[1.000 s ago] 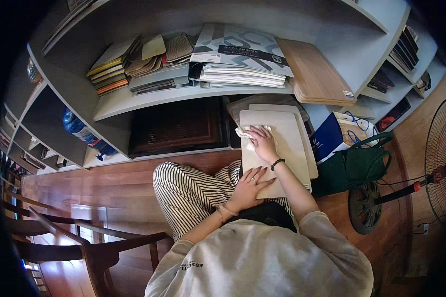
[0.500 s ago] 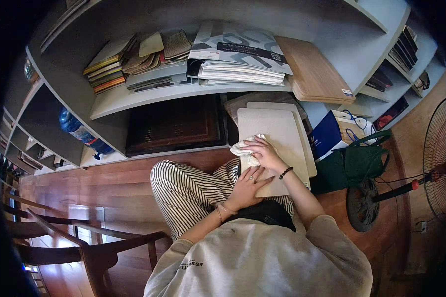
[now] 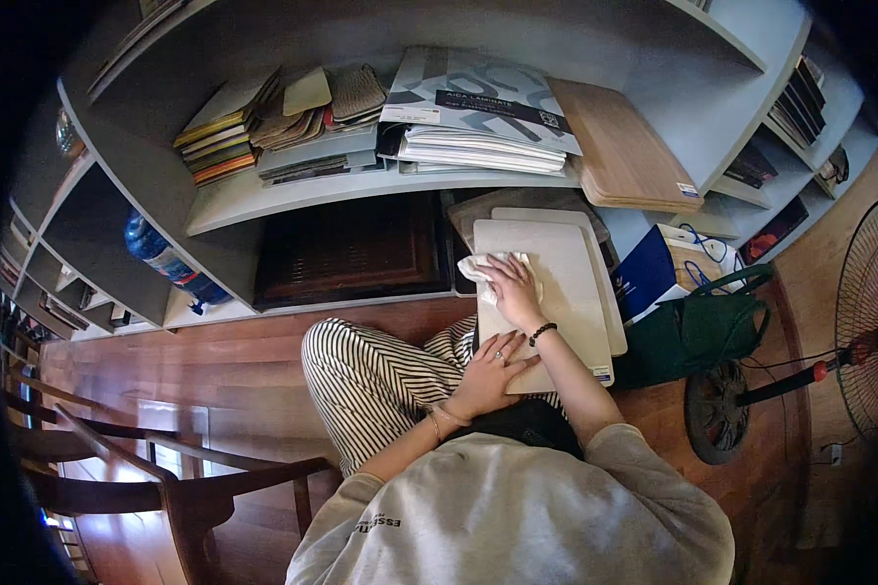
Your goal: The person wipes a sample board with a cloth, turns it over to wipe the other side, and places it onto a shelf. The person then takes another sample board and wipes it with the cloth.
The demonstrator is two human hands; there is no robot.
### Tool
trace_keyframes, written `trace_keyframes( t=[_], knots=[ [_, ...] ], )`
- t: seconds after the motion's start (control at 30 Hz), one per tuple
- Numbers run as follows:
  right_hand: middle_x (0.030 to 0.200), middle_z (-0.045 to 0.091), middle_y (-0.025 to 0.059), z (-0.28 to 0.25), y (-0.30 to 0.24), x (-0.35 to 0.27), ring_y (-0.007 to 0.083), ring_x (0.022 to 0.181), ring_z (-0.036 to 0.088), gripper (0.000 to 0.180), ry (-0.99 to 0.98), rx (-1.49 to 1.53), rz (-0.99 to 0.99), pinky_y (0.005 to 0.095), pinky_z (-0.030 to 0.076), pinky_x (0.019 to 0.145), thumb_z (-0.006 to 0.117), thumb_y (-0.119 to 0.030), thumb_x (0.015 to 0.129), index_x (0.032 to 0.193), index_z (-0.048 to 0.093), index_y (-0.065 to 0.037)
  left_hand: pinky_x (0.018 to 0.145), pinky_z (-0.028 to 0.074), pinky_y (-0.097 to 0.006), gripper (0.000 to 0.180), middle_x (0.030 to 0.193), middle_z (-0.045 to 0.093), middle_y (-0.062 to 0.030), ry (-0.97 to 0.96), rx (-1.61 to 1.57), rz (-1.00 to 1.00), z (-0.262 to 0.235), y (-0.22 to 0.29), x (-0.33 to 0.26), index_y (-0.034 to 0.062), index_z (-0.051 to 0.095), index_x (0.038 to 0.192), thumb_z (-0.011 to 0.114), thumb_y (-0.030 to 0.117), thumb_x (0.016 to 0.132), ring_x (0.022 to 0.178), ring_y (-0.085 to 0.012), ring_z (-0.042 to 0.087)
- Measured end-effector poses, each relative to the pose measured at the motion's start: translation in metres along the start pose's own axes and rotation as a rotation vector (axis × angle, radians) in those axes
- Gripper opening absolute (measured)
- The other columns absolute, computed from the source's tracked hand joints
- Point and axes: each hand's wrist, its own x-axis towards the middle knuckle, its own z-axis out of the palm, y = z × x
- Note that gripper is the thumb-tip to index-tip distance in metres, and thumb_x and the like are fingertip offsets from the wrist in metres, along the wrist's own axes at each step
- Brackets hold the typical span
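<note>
A pale cream board [image 3: 568,327] with rounded corners lies tilted across my lap, leaning away toward the shelf. Under my right hand [image 3: 514,292] is a crumpled white cloth [image 3: 473,265], pressed against the board's upper left part. The fingers of that hand lie over the cloth and hold it to the surface. My left hand [image 3: 488,374] rests flat on the board's near left corner, fingers spread. A second pale board [image 3: 607,302] sits behind the first and shows along its top and right edges.
Ahead, a grey shelf [image 3: 293,200] carries stacked sample books [image 3: 219,136], thick binders [image 3: 483,146] and wood-look boards [image 3: 624,141]. A blue bottle [image 3: 171,258] lies at left. Right are a blue paper bag [image 3: 649,268], a green bag [image 3: 698,331] and a fan [image 3: 868,322]. A wooden chair [image 3: 200,497] stands lower left.
My right hand has slid the cloth a little farther up the board. My left hand stays at the near left corner. The whole view has shifted slightly.
</note>
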Motion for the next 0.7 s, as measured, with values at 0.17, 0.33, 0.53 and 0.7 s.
trace_keyframes(
  t=[0.17,0.33,0.53,0.7],
  knots=[
    [0.14,0.054,0.0009,-0.019,-0.012,-0.039,0.032,0.136,0.039,0.04,-0.099,0.074,-0.086,0.0452,0.027,0.116,0.059,-0.005,0.088,0.124,0.064,-0.022,0.115,0.025,-0.046,0.072,0.142,0.044,-0.0162,-0.037,0.022,-0.05,0.006,-0.002,-0.002,0.0212,0.056,0.134,0.077,0.038,0.067,0.134,-0.035,0.037],
    [0.139,0.055,0.0004,-0.025,-0.008,-0.037,0.0322,0.135,0.04,0.04,-0.137,0.108,-0.079,0.0446,0.028,0.116,0.059,-0.005,0.088,0.123,0.065,-0.022,0.116,0.025,-0.046,0.075,0.141,0.044,-0.0151,-0.004,0.011,-0.044,0.006,-0.001,0.0,0.0236,0.055,0.135,0.079,0.035,0.065,0.135,-0.0339,0.037],
    [0.137,0.057,0.0008,-0.002,0.028,0.013,0.0324,0.133,0.042,0.037,-0.112,0.143,-0.068,0.0433,0.03,0.114,0.061,-0.006,0.087,0.121,0.066,-0.021,0.115,0.025,-0.047,0.075,0.147,0.039,-0.0172,-0.001,0.039,-0.001,-0.004,0.004,0.003,0.0218,0.052,0.138,0.077,0.038,0.07,0.136,-0.0353,0.035],
    [0.139,0.054,0.0023,0.008,0.034,0.038,0.034,0.133,0.041,0.037,-0.082,0.096,0.025,0.0449,0.031,0.113,0.061,-0.009,0.088,0.122,0.064,-0.02,0.115,0.025,-0.047,0.077,0.149,0.037,-0.0176,0.004,0.017,0.012,-0.003,0.004,0.003,0.0224,0.05,0.14,0.077,0.039,0.07,0.137,-0.0355,0.035]
  ],
)
